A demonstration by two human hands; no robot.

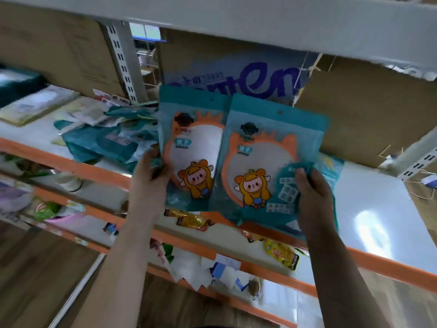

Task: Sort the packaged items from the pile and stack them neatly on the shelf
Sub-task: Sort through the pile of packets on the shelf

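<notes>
Two teal mirror packets are held up in front of the shelf [369, 200]: the left hand [149, 172] pinches the left packet [191, 147] at its lower edge, and the right hand [313, 200] curls its fingers [305, 177] round the lower corner of the right packet [264, 159]. They look light and slick-filmed, probably breakable inside, so flat edge grips suit. Behind them the jumbled pile [106, 140] crowds the shelf's left part, and a printed carton [236, 76] closes the back.

Left hand [149, 172]: grips a teal plastic mirror packet [191, 129], centre frame.
Right hand [312, 194]: grips a second teal packet [272, 138], overlapping the first.
</notes>
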